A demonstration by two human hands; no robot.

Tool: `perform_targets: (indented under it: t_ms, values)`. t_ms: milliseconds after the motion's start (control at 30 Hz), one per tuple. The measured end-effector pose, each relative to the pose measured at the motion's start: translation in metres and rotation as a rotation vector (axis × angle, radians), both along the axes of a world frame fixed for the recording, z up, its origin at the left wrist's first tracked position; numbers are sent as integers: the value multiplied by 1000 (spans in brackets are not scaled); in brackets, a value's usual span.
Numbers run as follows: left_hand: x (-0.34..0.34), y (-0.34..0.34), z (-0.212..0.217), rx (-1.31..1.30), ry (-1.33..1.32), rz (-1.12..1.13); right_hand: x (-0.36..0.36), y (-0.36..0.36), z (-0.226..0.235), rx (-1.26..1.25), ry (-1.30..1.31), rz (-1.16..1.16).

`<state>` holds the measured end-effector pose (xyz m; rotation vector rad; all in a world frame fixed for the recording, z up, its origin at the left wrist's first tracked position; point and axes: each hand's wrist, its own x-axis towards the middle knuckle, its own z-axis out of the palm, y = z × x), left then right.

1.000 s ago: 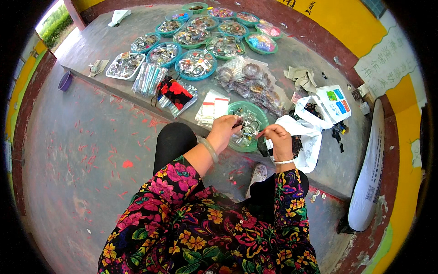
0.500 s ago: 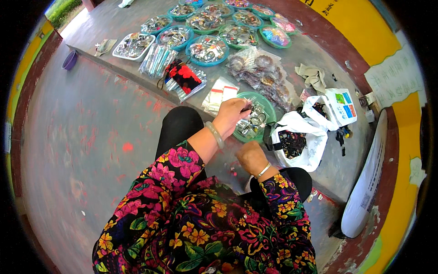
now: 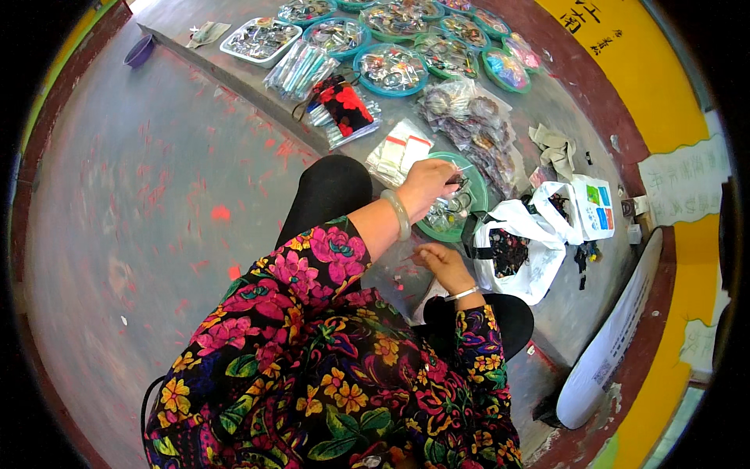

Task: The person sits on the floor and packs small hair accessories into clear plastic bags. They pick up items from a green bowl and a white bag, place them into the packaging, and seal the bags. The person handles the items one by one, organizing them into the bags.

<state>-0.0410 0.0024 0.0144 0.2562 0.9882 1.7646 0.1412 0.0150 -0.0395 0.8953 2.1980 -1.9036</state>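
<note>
My left hand (image 3: 426, 187) is closed over the near-left side of a round green basket (image 3: 485, 195). Between its fingertips is a small clear plastic packet with something dark in it. Small packaged pieces (image 3: 449, 216) lie in that basket, partly covered by the hand. Lower and to the right, my right hand (image 3: 444, 266) is held in front of the basket. Its thumb and finger are pinched together, pointing left; whatever they hold is too small to make out. A white bag (image 3: 541, 272) of dark small items stands open to the right of this hand.
Flat clear packets (image 3: 398, 153) lie beyond my left hand, near a black-and-red flowered pouch (image 3: 344, 107). Further off are several filled baskets (image 3: 391, 91) and a white tray (image 3: 224, 44). Clear bags (image 3: 469, 117) and a second white bag (image 3: 595, 205) sit rightward. A step edge (image 3: 234, 88) crosses the floor.
The view has shifted, so the floor goods appear further right and higher. My left hand still holds the packet over the basket. My right hand has turned from a fist into a leftward-pointing pinch.
</note>
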Motion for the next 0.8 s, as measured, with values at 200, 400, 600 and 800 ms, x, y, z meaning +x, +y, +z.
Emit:
perform_targets:
  t_ms: [200,400,600,800]
  values:
    - [0,0,0,-10,28,-43,2,-5,31,-444,205,-266]
    - [5,-1,-3,-29,34,-81,7,-11,-2,-53,-122,244]
    - [1,-1,-2,-6,18,-81,-4,-6,-15,-395,-21,-196]
    - [3,-5,-1,-13,1,-40,-1,2,16,-420,140,-274]
